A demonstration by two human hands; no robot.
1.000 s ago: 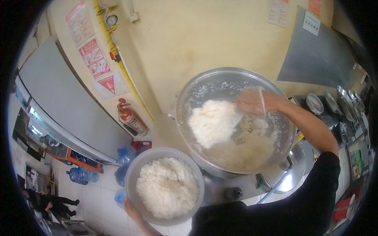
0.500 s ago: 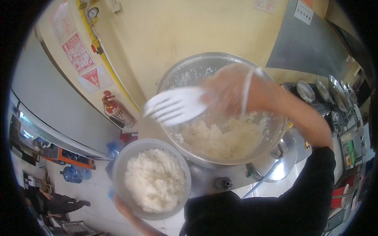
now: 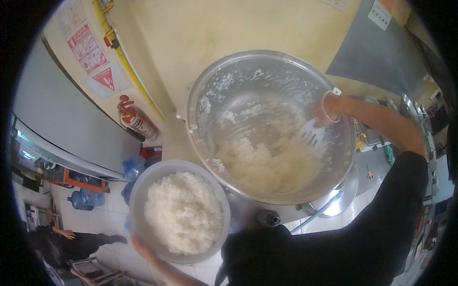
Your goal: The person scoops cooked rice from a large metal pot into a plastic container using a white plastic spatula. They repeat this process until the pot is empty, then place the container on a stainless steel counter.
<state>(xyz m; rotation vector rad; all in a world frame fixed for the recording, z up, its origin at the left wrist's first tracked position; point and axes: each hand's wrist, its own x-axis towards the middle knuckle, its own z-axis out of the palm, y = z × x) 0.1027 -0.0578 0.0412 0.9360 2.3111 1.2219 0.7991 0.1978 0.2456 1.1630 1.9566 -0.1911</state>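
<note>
Inside a large metal pot (image 3: 224, 62), my right hand (image 3: 326, 110) is closed round the handle of a white slotted spatula (image 3: 312, 134). The spatula's slotted blade dips into the cooked rice (image 3: 267, 164) on the pot's right side. Grains stick to the pot's wall, and part of the bottom shows bare. My left hand (image 3: 144, 247) grips the outer left side of a grey plastic basin (image 3: 138, 200), its fingers partly hidden beneath. White rice (image 3: 185, 212) is heaped in the basin, which is held beside the pot at the near left.
A dark bottle (image 3: 268, 218) stands before the pot, near a round metal lid (image 3: 350, 188) and yellow-handled scissors (image 3: 369, 174). A red fire extinguisher (image 3: 137, 119) and blue water jugs (image 3: 81, 200) are at left. Another person (image 3: 71, 245) is at the far left.
My right hand has swung the spatula from above the pot's left rim down into the rice at the right. My left hand still holds the basin. The whole view has shifted slightly.
</note>
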